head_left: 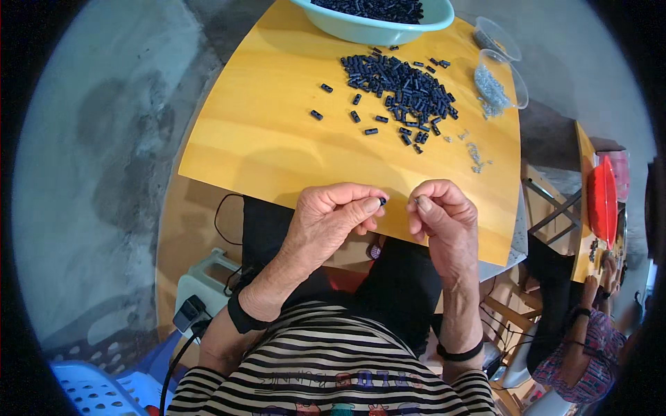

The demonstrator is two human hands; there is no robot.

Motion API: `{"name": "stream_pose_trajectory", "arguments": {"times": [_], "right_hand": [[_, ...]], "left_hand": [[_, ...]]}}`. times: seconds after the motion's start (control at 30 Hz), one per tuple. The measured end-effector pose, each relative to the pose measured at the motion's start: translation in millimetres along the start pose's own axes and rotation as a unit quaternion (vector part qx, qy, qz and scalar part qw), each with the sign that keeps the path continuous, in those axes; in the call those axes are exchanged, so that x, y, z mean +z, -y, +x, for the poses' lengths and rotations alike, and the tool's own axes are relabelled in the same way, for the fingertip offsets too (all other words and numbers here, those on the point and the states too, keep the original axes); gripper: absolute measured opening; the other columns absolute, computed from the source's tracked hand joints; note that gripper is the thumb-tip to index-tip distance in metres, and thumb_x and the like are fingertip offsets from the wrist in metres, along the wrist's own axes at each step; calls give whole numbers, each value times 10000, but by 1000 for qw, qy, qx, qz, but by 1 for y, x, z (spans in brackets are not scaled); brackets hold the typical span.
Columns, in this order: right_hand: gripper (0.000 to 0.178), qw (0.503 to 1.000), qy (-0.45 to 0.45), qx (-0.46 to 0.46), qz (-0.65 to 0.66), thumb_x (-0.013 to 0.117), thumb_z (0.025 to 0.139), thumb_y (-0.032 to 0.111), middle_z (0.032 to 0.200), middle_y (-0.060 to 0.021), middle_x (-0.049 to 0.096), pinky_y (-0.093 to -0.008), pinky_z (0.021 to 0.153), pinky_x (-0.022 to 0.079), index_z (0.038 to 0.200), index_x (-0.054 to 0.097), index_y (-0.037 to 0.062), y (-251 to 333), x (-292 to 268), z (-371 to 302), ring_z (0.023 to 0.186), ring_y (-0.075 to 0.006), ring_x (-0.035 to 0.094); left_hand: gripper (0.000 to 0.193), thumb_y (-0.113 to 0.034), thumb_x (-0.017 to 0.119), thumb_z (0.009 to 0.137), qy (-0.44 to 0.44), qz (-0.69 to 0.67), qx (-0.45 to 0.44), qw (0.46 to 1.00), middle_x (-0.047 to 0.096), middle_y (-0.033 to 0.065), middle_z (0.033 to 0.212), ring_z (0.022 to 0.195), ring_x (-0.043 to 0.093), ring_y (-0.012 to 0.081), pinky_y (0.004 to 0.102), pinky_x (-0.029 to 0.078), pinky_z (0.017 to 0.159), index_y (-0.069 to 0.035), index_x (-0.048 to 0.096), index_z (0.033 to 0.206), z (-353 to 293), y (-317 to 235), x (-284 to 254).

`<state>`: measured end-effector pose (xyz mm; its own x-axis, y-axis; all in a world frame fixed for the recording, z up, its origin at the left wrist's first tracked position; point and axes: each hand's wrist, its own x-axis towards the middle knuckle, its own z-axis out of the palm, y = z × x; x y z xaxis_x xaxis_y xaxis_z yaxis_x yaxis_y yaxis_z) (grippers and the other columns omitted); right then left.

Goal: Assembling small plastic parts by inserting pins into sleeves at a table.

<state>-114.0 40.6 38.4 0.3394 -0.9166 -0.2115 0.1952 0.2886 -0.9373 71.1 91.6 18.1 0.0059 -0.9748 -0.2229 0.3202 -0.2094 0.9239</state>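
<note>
Between the thumb and forefinger of my left hand (333,213) is a small black cylindrical part (382,201), mostly covered by the fingers, with its end showing. A short way to the right, my right hand (445,216) is pinched, thumb against forefinger; whatever it holds is too small to make out. Both hands are just over the near edge of the yellow table (257,139), apart from each other. Beyond them lies a heap of small black cylindrical parts (399,87) with holes in them, several strewn loose around it. Tiny clear pieces (475,156) lie to its right.
A pale blue basin (374,28) full of black parts stands at the table's far edge. Clear plastic tubs (501,76) with small pieces sit at the far right. A stool (205,284) with a cable is at lower left. Another person (579,347) works at a table on the right.
</note>
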Motion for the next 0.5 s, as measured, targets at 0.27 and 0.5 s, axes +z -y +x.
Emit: {"name": "stream_pose_trajectory", "arguments": {"times": [0.27,0.5], "right_hand": [[87,1000,9,-10,-2,703,829,41,786,-16,639,-212,581,442,912,694,18,-10,9,-6,663,-76,556],[101,984,4,-93,-149,726,773,-18,848,-35,646,-248,703,475,866,710,15,-10,16,-9,775,-108,582]], "left_hand": [[197,-112,627,916,12,-19,-23,999,683,95,840,687,630,113,226,525,625,40,665,1036,-10,3,6],[200,-133,633,917,11,-37,-16,999,676,73,800,653,645,106,203,532,570,24,683,1030,-12,7,6]]}}
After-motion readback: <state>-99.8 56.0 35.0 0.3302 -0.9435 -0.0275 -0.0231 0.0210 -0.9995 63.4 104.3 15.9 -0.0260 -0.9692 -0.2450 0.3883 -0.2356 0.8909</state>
